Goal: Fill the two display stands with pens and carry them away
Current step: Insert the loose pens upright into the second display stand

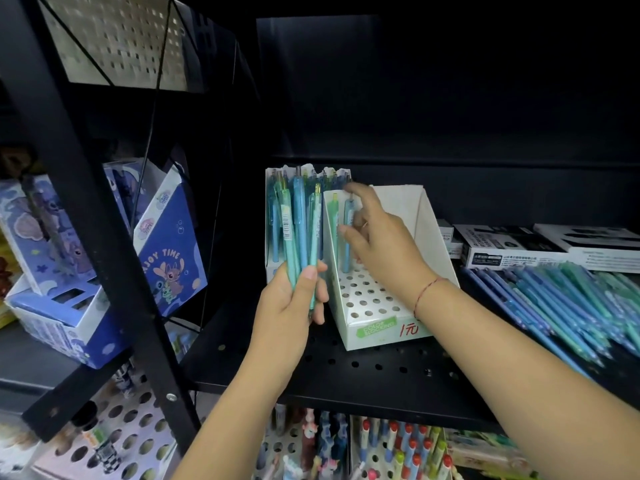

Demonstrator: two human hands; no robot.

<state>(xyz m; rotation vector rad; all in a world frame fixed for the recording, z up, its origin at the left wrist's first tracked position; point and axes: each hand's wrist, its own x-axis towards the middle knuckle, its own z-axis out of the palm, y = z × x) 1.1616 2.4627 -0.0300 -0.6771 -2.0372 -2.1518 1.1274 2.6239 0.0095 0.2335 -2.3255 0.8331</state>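
black perforated metal shelf (363,368). two white card display stands sit on it side by side, touching. left stand (270,268) sits further back. right stand (429,220) reaches nearer the front edge and has a holed insert, a green label and handwritten "1元" on its front face. right of the stands, a loose pile of blue and green pens (561,306) lies flat on the shelf, all running diagonal. behind the pile, toward the back, black-and-white boxes (512,247) lie flat, close together.
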